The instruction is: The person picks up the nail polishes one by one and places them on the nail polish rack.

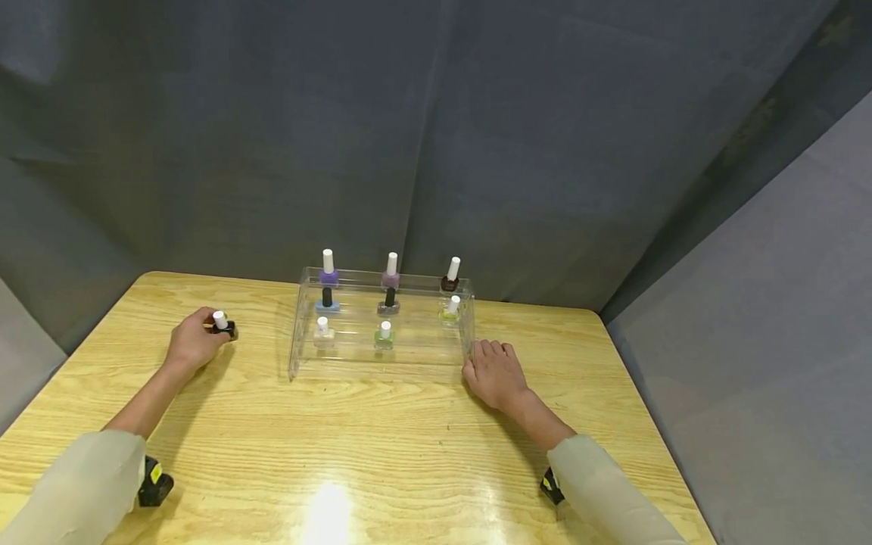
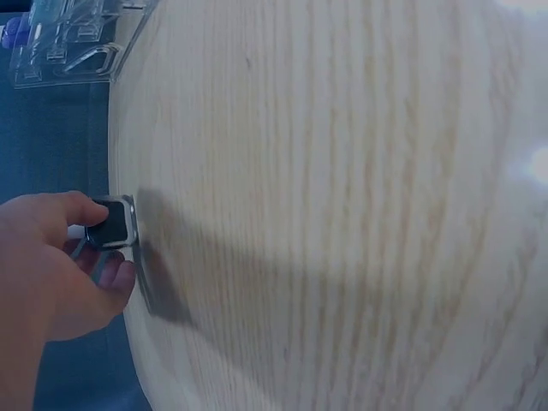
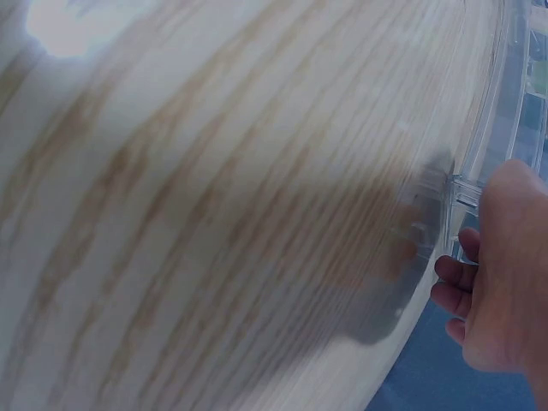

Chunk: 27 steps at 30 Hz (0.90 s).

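Note:
On the left of the table, my left hand (image 1: 194,341) pinches a nail polish bottle (image 1: 223,325) with dark polish and a white cap. In the left wrist view, thumb and fingers lie on either side of the bottle (image 2: 111,224), its base facing the camera close over the tabletop. A clear tiered display stand (image 1: 347,369) holds several nail polish bottles in three rows. My right hand (image 1: 497,372) holds the stand's right side near its front corner; in the right wrist view the thumb is at the clear edge (image 3: 467,193), the other fingers curled.
Purple (image 1: 328,277), mauve (image 1: 390,280) and dark (image 1: 450,284) bottles stand on the top tier. Blue, grey and yellow ones fill the middle; a pale (image 1: 323,337) and a green bottle (image 1: 384,341) stand in front. A dark curtain (image 1: 409,151) hangs behind the wooden table (image 1: 381,454).

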Each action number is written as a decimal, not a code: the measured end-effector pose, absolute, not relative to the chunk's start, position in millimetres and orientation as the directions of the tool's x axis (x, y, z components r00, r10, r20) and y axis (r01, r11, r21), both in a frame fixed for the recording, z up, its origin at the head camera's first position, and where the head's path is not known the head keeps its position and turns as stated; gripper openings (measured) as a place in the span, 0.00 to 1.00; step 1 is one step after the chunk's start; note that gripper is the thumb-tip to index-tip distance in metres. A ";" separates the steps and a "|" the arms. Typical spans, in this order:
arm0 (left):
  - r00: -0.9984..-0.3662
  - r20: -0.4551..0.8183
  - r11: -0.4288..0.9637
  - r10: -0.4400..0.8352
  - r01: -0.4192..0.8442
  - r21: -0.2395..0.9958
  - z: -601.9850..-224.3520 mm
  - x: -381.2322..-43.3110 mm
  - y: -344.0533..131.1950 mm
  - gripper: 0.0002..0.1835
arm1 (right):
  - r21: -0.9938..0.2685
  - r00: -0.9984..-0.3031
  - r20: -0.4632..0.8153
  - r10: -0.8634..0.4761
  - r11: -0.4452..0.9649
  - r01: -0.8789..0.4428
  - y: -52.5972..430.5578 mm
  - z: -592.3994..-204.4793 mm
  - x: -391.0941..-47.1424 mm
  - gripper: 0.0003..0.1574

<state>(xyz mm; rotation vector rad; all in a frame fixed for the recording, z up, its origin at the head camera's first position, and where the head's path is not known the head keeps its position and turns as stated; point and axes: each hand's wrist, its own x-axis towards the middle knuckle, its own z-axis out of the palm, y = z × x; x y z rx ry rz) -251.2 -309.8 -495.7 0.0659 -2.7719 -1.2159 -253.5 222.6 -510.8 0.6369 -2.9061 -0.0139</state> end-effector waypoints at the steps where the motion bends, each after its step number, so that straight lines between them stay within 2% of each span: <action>1: -0.991 0.103 0.685 -0.082 0.019 0.729 -496.7 -250.9 -310.2 0.23 | 0.044 -0.893 0.167 -0.419 0.908 -0.418 222.7 -511.3 -253.4 0.18; 4: -0.987 0.141 0.690 -0.082 0.046 0.722 -499.3 -249.7 -309.8 0.20 | 0.039 -0.884 0.190 -0.427 0.903 -0.427 223.2 -512.8 -253.4 0.18; 8: -0.982 0.164 0.674 -0.098 0.056 0.736 -498.9 -246.8 -306.8 0.22 | 0.043 -0.883 0.193 -0.428 0.903 -0.428 223.7 -514.4 -254.0 0.18; 15: -0.962 0.248 0.646 -0.118 0.115 0.755 -484.1 -245.0 -293.1 0.21 | 0.043 -0.892 0.172 -0.417 0.908 -0.416 222.3 -510.4 -252.1 0.17; 27: -0.948 0.311 0.489 -0.064 0.242 0.838 -447.1 -235.9 -253.2 0.20 | 0.079 -0.901 0.137 -0.412 0.911 -0.405 226.2 -517.9 -257.9 0.21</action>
